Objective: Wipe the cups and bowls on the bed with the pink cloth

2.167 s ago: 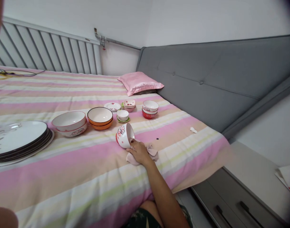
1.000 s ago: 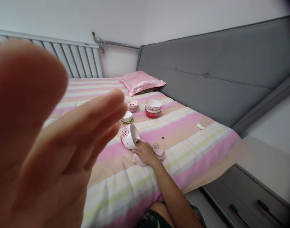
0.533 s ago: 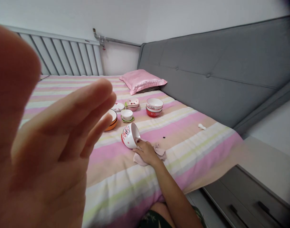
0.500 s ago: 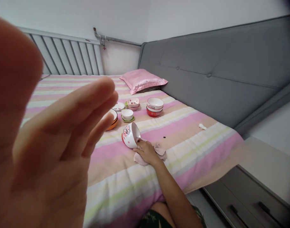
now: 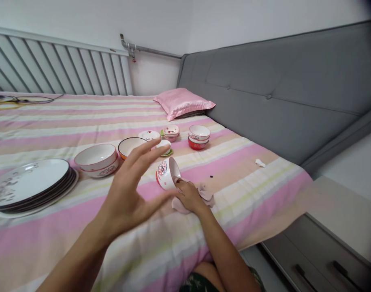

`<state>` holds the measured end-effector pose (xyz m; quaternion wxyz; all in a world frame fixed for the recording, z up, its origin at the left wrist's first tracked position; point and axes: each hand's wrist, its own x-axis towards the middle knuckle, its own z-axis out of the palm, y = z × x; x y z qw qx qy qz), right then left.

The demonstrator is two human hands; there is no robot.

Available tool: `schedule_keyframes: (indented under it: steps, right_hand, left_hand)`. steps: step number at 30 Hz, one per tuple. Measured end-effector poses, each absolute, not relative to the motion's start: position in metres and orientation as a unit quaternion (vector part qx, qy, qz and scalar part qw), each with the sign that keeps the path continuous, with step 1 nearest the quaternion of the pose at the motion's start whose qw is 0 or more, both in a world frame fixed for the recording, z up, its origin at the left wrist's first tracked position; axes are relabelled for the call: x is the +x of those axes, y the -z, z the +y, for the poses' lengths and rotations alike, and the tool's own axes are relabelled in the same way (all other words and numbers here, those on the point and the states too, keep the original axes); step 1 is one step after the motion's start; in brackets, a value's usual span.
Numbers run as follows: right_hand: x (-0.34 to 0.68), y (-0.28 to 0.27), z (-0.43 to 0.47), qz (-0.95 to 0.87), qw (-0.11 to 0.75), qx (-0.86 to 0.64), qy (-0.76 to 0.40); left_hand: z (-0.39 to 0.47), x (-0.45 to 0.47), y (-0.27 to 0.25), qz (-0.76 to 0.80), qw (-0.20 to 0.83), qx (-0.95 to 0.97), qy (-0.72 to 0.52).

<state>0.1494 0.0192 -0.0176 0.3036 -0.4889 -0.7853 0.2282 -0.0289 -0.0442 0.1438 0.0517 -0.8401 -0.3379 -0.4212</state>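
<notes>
A white bowl with a red base and a printed cartoon (image 5: 165,172) lies tilted on its side, its mouth facing right. My right hand (image 5: 190,196) grips its lower rim, with the fingertips partly hidden inside. Bunched under and around that hand is a pale pink cloth (image 5: 207,197). My left hand (image 5: 127,190) is raised to the left of the bowl, its fingers spread and curved, holding nothing. From this angle its thumb tip appears close to my right hand; I cannot tell whether they touch.
Beyond my hands stand stacked bowls (image 5: 199,136), small dishes (image 5: 171,130), an orange-sided bowl (image 5: 129,145) and larger bowls (image 5: 97,157). A plate stack (image 5: 36,178) lies at left. A pink pillow (image 5: 184,102) and grey headboard (image 5: 264,77) are behind; crumpled white tissue (image 5: 260,163) lies right.
My left hand has moved away from the camera, forward and down toward the bowl, uncovering the plates and larger bowls. My right hand and the tilted bowl have stayed nearly still.
</notes>
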Motion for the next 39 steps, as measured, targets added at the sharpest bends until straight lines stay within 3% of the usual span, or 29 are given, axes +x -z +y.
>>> schedule_keyframes:
  steps: [4,9,18,28,33,39]
  right_hand:
    - [0.149,0.017,0.020,-0.786,0.306,-0.489,-0.224]
    - [0.146,0.017,0.020,-0.791,0.302,-0.485,-0.217]
    - [0.143,0.012,0.015,-0.814,0.291,-0.462,-0.196]
    - [0.143,0.001,0.011,-0.826,0.319,-0.414,-0.214]
    - [0.149,0.005,0.018,-0.708,0.464,-0.427,-0.317]
    - [0.169,0.007,0.031,-0.469,0.642,-0.486,-0.361]
  left_hand:
    - [0.014,-0.038,-0.086,-0.332,0.060,-0.853,0.398]
    - [0.027,-0.033,-0.044,-0.317,0.099,-0.913,0.235]
    - [0.018,-0.029,-0.038,-0.398,0.140,-0.893,0.155]
    - [0.019,-0.044,-0.046,-0.456,0.075,-0.882,0.088]
    - [0.029,-0.056,-0.039,-0.449,-0.035,-0.872,0.193]
    - [0.026,-0.053,-0.039,-0.540,-0.405,-0.603,0.425]
